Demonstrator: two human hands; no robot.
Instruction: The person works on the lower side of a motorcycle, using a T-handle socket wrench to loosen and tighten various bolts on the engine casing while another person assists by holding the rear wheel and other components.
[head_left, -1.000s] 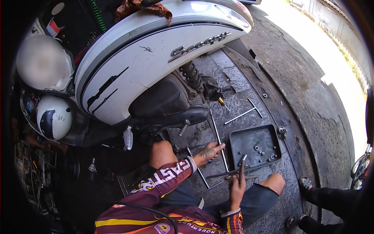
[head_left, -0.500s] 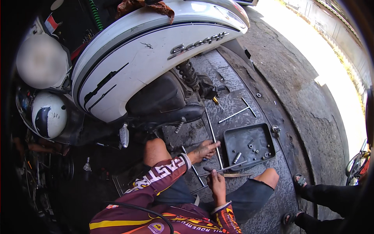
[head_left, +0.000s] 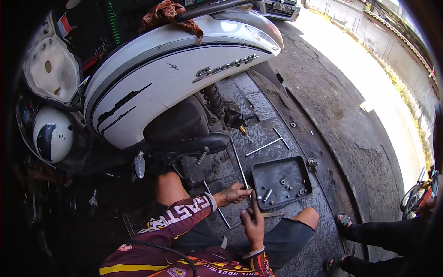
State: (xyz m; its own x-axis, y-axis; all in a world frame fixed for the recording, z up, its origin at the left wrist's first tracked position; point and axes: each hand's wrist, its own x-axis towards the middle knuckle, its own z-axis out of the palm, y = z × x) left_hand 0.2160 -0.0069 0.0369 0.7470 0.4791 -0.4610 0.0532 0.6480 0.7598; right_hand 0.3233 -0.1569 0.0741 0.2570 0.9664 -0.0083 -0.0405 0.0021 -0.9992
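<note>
My left hand (head_left: 234,195) reaches in from the left, its fingers pinched together; what they pinch is hidden. Close by on the right, my right hand (head_left: 253,225) is raised and closed, a dark finger-like length pointing up from it. The metal rod it held stands nearly end-on and is hard to make out. A small shiny end (head_left: 259,197) shows beside the fingertips. Behind my hands, a long steel rod (head_left: 240,164) lies toward the scooter. A dark tray (head_left: 302,165) with a socket (head_left: 267,195) and several small metal parts sits to the right.
The white scooter (head_left: 134,87) fills the upper left, its shock absorber (head_left: 212,98) exposed. Beyond the tray lie a T-handle wrench (head_left: 277,138) and a yellow-handled screwdriver (head_left: 243,130). A steel bar (head_left: 217,205) is by my left forearm. A person's sandalled foot (head_left: 342,219) stands at right.
My hands have come together. The right hand's rod, earlier lying across toward the tray, has turned and looks foreshortened. The head view has shifted, moving the scene left and slightly down.
</note>
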